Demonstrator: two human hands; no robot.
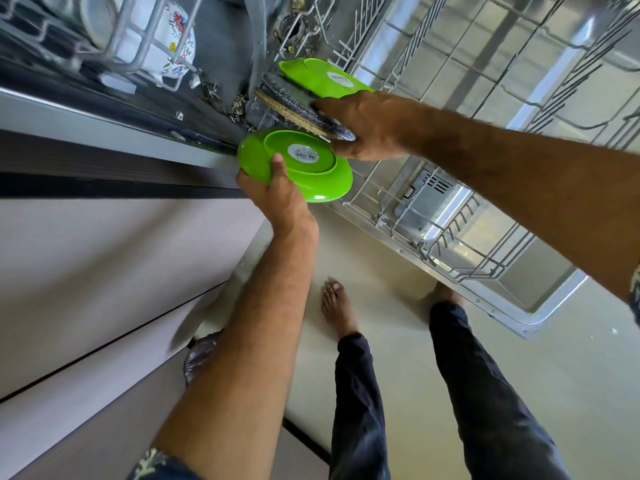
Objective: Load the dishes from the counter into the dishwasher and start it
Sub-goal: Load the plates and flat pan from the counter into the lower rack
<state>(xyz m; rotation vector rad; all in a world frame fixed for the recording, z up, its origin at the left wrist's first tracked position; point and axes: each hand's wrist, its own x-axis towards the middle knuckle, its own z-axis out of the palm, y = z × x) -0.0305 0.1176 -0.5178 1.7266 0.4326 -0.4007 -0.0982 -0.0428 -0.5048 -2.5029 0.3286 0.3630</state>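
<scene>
Left hand [277, 188] grips green plate [298, 168] by its rim, underside up, likely next to slot. Right hand [363, 129] clamped on speckled plates [301, 105] and second green plate [322, 79], fanned over lower rack [460, 237].

floor [398, 271]: pale, smooth, glossy, unpatterned | cabinet fronts [104, 271]: left side, light wood-grain panels, dark seams between panels | dark strip [104, 183]: runs along the top edge of the cabinet fronts | light: bright, even, soft reflections on the floor, source not seen
</scene>
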